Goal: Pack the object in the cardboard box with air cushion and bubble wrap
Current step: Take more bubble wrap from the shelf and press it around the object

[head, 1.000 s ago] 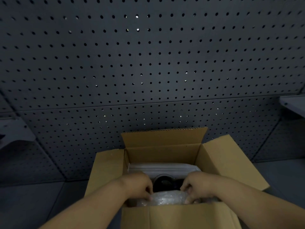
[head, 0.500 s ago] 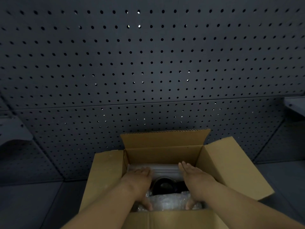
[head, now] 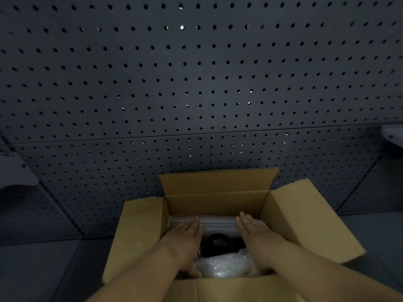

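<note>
The cardboard box [head: 218, 205] was seen open on the dark surface [head: 43, 269], all flaps raised, before a perforated panel [head: 196, 83]. Both hands were laid flat inside, fingers spread, gripping nothing: the left hand [head: 185, 238] and right hand [head: 255, 234] flanked a dark round object [head: 218, 245]. Air cushion [head: 216, 223] was packed behind it, bubble wrap [head: 222, 265] in front. No legible writing was found.

One head-worn wide-angle camera looks forward and down, close above the open cardboard box [head: 218, 199], facing the pegboard wall [head: 196, 83].
</note>
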Available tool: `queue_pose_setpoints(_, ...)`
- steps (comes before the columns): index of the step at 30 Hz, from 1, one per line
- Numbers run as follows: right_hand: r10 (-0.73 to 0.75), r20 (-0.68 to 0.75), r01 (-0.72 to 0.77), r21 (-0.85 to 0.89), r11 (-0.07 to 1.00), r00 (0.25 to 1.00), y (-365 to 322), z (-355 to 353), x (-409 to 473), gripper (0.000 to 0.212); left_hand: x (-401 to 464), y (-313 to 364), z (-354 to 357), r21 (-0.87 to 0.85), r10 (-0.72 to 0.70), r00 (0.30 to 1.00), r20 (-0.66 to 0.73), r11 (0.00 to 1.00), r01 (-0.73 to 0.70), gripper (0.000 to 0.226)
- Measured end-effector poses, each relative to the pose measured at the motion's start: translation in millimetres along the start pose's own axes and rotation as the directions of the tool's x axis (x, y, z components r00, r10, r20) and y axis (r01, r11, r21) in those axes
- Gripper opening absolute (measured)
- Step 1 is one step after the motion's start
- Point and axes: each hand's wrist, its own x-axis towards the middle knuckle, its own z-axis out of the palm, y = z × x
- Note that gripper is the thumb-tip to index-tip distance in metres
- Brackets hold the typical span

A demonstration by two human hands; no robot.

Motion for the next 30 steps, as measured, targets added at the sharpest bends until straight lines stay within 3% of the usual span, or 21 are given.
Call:
queue_pose_setpoints(4,-0.066,0.181,0.034,0.173,0.984,0.981,13.4,-29.7,-6.0,0.115,-1.4,0.2,-0.6,0.016,0.013,1.000,-0.002,1.000,-0.013,0.117)
queue_pose_setpoints(8,-0.035,0.161,-0.019,0.323,0.946,0.986,7.3,-36.6,-1.8,0.094,-2.3,0.1,-4.1,0.027,0.020,1.000,0.003,0.999,-0.021,0.113)
queue_pose_setpoints(11,-0.015,0.136,-0.021,0.261,0.965,0.991,2.9,-26.2,1.5,0.104,-1.9,-3.6,-14.1,-0.026,0.033,0.999,0.040,0.999,-0.032,0.111)
queue_pose_setpoints(15,-0.018,0.136,-0.017,0.253,0.967,0.991,5.8,-26.5,-0.6,0.113,-1.0,-6.0,-27.7,-0.239,0.071,0.990,0.120,0.970,-0.041,0.104)
queue_pose_setpoints(18,-0.030,0.162,-0.010,0.241,0.970,0.986,5.6,-27.6,0.2,0.118,1.0,-2.9,-24.5,-0.290,0.051,0.994,0.100,0.957,-0.020,0.106)
queue_pose_setpoints(30,-0.021,0.130,0.010,0.079,0.997,0.991,-9.0,-23.9,-1.7,0.129,7.8,13.4,-13.1,-0.023,0.027,0.997,0.071,0.999,-0.025,0.120)
